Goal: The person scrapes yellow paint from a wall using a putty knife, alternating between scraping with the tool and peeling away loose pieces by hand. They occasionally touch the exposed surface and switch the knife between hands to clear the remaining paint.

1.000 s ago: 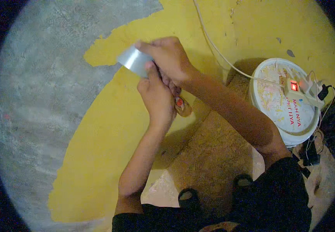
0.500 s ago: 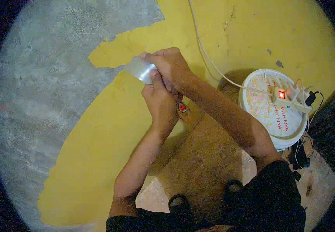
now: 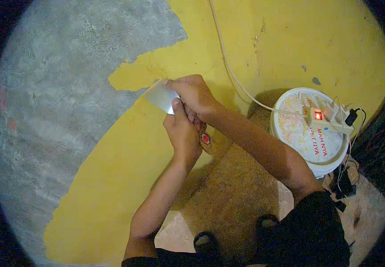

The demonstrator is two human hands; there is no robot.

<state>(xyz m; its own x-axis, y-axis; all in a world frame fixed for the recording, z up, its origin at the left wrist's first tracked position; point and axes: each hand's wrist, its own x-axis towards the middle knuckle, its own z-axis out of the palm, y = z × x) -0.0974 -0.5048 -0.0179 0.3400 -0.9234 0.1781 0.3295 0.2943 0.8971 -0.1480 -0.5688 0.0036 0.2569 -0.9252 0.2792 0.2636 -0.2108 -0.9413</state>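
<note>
A scraper with a broad metal blade [image 3: 159, 96] is gripped in both hands, its edge against the wall where the yellow paint [image 3: 117, 155] meets the bare grey surface [image 3: 68, 102]. My left hand [image 3: 183, 135] is closed on the scraper from below, its thumb on the blade. Above and to the right, my right hand [image 3: 196, 97] is also closed on it, fingers by the blade's upper corner. The wooden handle end [image 3: 206, 141], with a red spot, sticks out beneath my hands.
A white bucket [image 3: 286, 133] on the right carries a power strip [image 3: 330, 122] with a lit red switch and plugs. A white cable [image 3: 228, 66] runs down across the yellow wall to it. Two dark sandals [image 3: 206, 242] show at the bottom, and dark items lie below the bucket.
Both hands and the scraper appear lower in the view. The bucket has shifted slightly left and down in the view, and the wall edges have also shifted.
</note>
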